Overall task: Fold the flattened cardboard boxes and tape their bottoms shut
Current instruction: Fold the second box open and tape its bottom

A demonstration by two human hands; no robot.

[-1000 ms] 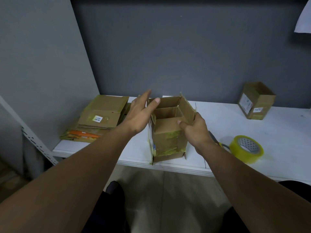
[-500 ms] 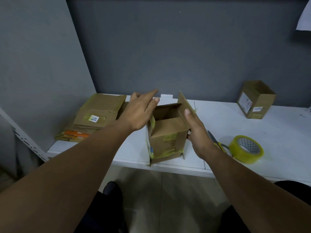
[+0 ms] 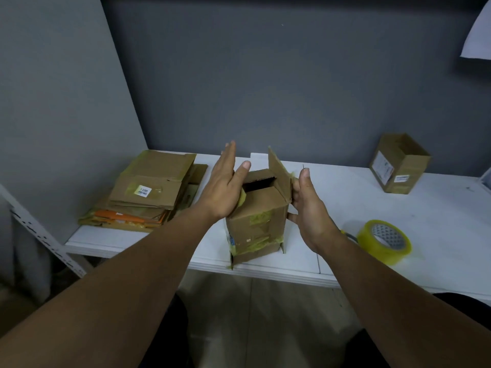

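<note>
- Head view: I see a cardboard box (image 3: 255,221) standing at the front edge of a white table (image 3: 438,221), its right flap upright.
- The left hand (image 3: 225,187), fingers straight, presses the box's left top edge. The right hand (image 3: 308,208), fingers straight, rests against the right flap.
- A label on the stack of flattened boxes (image 3: 148,189), left, reads "2205".
- A tape roll (image 3: 384,241) lies to the right.
</note>
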